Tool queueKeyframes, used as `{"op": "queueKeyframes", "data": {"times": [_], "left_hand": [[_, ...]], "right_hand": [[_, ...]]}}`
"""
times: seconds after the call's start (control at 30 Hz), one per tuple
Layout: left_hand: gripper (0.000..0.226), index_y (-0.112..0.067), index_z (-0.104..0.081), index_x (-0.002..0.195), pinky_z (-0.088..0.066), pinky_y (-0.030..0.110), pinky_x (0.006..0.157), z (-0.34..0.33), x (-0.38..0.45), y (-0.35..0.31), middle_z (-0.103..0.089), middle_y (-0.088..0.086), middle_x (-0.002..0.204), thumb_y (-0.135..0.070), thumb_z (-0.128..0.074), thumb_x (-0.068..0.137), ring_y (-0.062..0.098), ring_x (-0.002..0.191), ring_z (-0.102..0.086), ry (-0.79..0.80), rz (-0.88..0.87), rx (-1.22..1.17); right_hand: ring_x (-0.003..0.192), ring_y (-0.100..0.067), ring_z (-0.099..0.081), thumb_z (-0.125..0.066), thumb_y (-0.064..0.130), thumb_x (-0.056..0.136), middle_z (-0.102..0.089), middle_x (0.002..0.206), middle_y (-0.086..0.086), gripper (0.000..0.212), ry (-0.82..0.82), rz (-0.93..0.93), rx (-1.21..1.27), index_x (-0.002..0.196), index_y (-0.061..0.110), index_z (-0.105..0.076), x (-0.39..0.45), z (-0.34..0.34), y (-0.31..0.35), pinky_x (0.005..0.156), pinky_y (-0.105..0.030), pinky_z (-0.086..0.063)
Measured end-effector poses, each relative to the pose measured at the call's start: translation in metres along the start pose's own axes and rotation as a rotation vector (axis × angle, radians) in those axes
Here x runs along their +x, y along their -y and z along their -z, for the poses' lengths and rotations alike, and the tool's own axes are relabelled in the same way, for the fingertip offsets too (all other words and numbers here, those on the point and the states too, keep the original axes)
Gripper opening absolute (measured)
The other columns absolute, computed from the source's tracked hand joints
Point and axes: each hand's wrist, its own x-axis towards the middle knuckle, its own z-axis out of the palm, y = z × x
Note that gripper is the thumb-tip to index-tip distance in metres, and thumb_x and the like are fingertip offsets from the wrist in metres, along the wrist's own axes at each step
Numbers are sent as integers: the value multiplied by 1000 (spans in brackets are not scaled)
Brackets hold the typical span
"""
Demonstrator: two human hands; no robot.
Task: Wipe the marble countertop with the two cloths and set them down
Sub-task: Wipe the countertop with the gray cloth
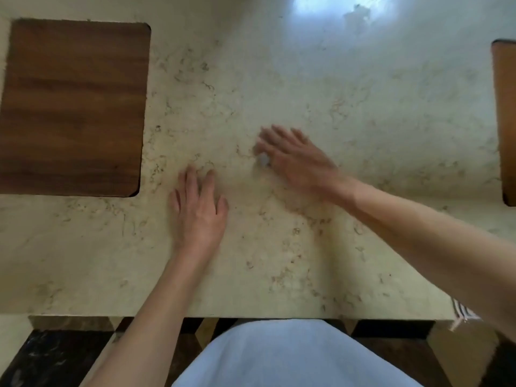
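Note:
The beige veined marble countertop [279, 88] fills the view. My left hand [199, 208] lies flat on it near the middle, fingers slightly apart, with nothing visible under it. My right hand [293, 157] is flat on the marble just right of it and further back, blurred by motion. A small pale grey bit [262, 160] shows at its thumb side; whether it is cloth I cannot tell. A striped cloth [463, 312] peeks out at the counter's front right edge, mostly hidden under my right forearm.
A dark wooden board [72, 107] lies on the counter at the left. Another wooden board [505, 121] is cut off at the right edge. Bright glare [335, 12] sits at the back. The counter's front edge [195, 317] runs just before my body.

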Motion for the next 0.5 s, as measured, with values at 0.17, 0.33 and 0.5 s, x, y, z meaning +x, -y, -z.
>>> {"op": "queueKeyframes", "data": {"times": [0.17,0.33,0.5], "left_hand": [[50,-8,-41,147,-8,46,123,-6,-2,-16,-21,15,164,-6,-44,98,29,154,-11,-71,44,-227],[47,-9,-42,147,-11,47,123,-5,5,-28,-24,16,163,-12,-44,100,30,153,-13,-98,116,-241],[61,-24,-33,153,-2,50,122,-20,2,-50,-9,18,166,-36,-52,96,33,154,-2,16,42,-39]], "right_hand": [[152,-38,-21,-41,22,103,-25,164,-20,54,-163,-301,76,154,8,-34,-9,-17,22,125,-50,-10],[154,-28,-18,-41,24,103,-28,164,-12,55,56,421,186,155,13,-32,-119,-49,130,126,-42,1],[153,-28,-21,-36,31,104,-29,164,-11,50,-77,-172,50,153,18,-38,-35,2,-52,124,-46,-2]]}}
